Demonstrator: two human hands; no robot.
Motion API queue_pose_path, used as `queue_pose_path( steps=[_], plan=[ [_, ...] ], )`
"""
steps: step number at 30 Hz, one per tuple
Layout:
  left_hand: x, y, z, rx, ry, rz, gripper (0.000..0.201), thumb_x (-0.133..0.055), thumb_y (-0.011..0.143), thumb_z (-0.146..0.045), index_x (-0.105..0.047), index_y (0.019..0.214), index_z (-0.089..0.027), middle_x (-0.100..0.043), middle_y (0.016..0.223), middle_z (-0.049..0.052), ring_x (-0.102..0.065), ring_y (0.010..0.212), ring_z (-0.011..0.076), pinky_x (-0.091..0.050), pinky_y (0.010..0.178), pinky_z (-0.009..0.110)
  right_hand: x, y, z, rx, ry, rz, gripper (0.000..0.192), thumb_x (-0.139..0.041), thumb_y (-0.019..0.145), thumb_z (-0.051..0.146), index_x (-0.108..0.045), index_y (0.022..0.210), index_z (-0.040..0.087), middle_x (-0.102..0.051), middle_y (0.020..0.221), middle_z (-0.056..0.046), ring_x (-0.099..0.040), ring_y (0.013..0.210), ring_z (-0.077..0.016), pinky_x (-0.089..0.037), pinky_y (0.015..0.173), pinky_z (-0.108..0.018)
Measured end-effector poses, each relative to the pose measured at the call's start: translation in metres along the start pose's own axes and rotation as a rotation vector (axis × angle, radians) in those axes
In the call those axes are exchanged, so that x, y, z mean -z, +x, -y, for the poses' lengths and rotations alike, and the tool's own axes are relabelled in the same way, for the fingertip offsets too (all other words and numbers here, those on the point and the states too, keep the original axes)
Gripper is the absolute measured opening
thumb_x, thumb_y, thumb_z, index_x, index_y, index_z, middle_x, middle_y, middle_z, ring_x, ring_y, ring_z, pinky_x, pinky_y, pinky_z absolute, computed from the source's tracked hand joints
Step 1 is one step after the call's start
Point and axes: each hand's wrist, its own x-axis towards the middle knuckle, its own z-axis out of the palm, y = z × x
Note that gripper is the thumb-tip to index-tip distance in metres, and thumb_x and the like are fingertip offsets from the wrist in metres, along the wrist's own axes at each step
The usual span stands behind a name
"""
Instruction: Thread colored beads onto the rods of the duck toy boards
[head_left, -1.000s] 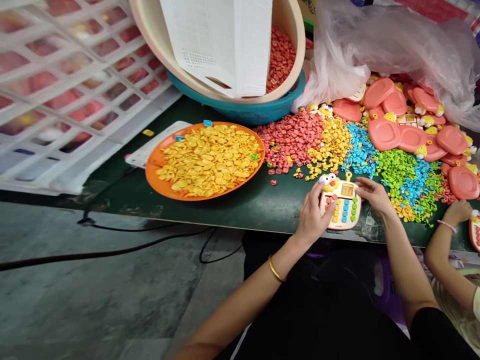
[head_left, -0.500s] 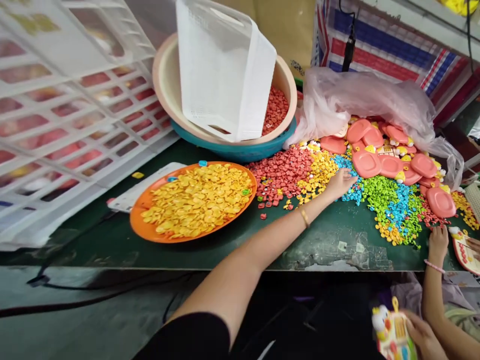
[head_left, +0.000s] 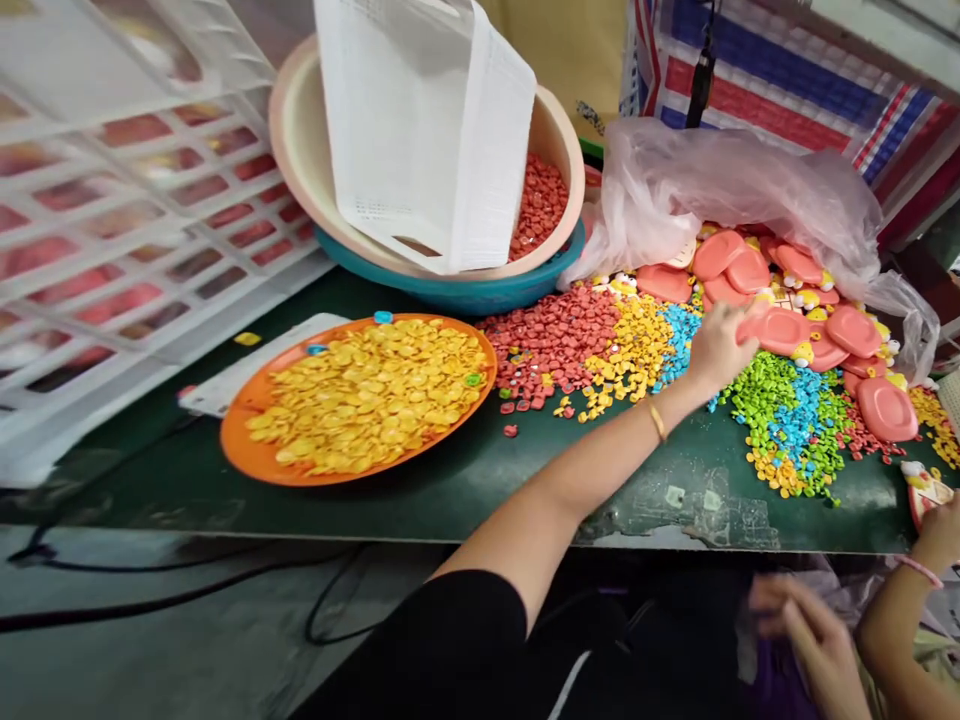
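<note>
Pink toy [head_left: 781, 330] by L hand [head_left: 724, 345] is rounded, w/ oblong ctr.

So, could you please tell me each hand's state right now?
Left hand: fingers at a pink toy; whether its grip has closed cannot be told.
Right hand: blurred, partly curled, nothing visible in it; open or closed unclear.

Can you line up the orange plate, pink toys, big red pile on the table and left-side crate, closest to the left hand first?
From the left hand, in the head view:
1. Pink toys, right at its fingers.
2. Red pile, to its left.
3. Orange plate, farther left.
4. Crate, at the left edge.
</note>
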Motion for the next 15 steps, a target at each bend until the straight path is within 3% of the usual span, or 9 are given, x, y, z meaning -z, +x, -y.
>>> queue_pose_path(
  steps=[1,3,5,7,9,10,13,15],
  plan=[
    [0.006,-0.031,-0.001,-0.088,0.023,0.028,0.032,-0.053,0.093,-0.022,-0.064,0.122,-0.015,-0.064,0.120,0.006,-0.056,0.121,0.0232,-0.042,0.103,0.034,-0.016,0.002,0.002,0.035,0.071,0.039,0.063,-0.071,0.074,0.069,-0.058,0.130,0.044,-0.067,0.123,-0.012,-0.066,0.114,-0.0350,-0.062,0.077,-0.054],
    [0.017,-0.100,0.000,-0.376,0.205,0.066,0.039,-0.048,0.096,-0.020,-0.058,0.134,-0.020,-0.062,0.123,0.011,-0.055,0.122,0.0274,-0.045,0.105,0.044,-0.052,0.018,0.009,0.119,0.237,0.092,0.069,-0.064,0.079,0.068,-0.050,0.140,0.039,-0.064,0.131,-0.012,-0.064,0.119,-0.0333,-0.058,0.088,-0.057],
    [0.027,-0.160,0.008,-0.422,0.294,0.144,0.041,-0.050,0.095,-0.022,-0.055,0.136,-0.017,-0.065,0.111,0.013,-0.060,0.112,0.0281,-0.051,0.097,0.046,-0.085,0.041,0.012,0.127,0.293,0.116,0.069,-0.061,0.085,0.062,-0.044,0.144,0.032,-0.065,0.130,-0.012,-0.065,0.116,-0.0295,-0.058,0.090,-0.051],
    [0.038,-0.199,0.023,-0.371,0.287,0.261,0.036,-0.054,0.093,-0.024,-0.059,0.128,-0.016,-0.066,0.104,0.012,-0.063,0.101,0.0255,-0.055,0.089,0.040,-0.106,0.064,0.008,0.053,0.183,0.231,0.064,-0.064,0.085,0.055,-0.049,0.139,0.026,-0.070,0.116,-0.011,-0.070,0.101,-0.0268,-0.058,0.084,-0.044],
    [0.050,-0.215,0.043,-0.370,0.243,0.318,0.029,-0.058,0.093,-0.032,-0.064,0.118,-0.018,-0.068,0.106,0.010,-0.063,0.104,0.0237,-0.053,0.094,0.038,-0.115,0.082,0.002,0.049,-0.026,0.381,0.056,-0.070,0.081,0.051,-0.058,0.127,0.021,-0.072,0.100,-0.009,-0.070,0.088,-0.0258,-0.057,0.078,-0.042],
    [0.057,-0.217,0.054,-0.383,0.250,0.324,0.028,-0.058,0.094,-0.034,-0.064,0.117,-0.019,-0.068,0.110,0.009,-0.063,0.108,0.0240,-0.051,0.100,0.039,-0.118,0.090,0.000,0.117,-0.148,0.400,0.052,-0.072,0.079,0.048,-0.061,0.121,0.019,-0.072,0.096,-0.009,-0.068,0.085,-0.0260,-0.056,0.076,-0.042],
    [0.072,-0.212,0.083,-0.451,0.327,0.342,0.036,-0.059,0.094,-0.037,-0.063,0.126,-0.022,-0.064,0.132,0.010,-0.053,0.130,0.0281,-0.038,0.115,0.048,-0.140,0.106,0.004,0.557,-0.503,0.256,0.029,-0.069,0.084,0.036,-0.068,0.107,0.018,-0.068,0.097,-0.013,-0.062,0.092,-0.0281,-0.051,0.082,-0.044],
    [0.074,-0.211,0.095,-0.460,0.361,0.354,0.040,-0.057,0.096,-0.038,-0.060,0.132,-0.023,-0.059,0.140,0.010,-0.047,0.138,0.0283,-0.033,0.119,0.051,-0.176,0.112,0.012,0.822,-0.644,0.242,0.016,-0.060,0.091,0.028,-0.072,0.097,0.019,-0.068,0.098,-0.014,-0.059,0.096,-0.0274,-0.048,0.087,-0.043]
  ],
)
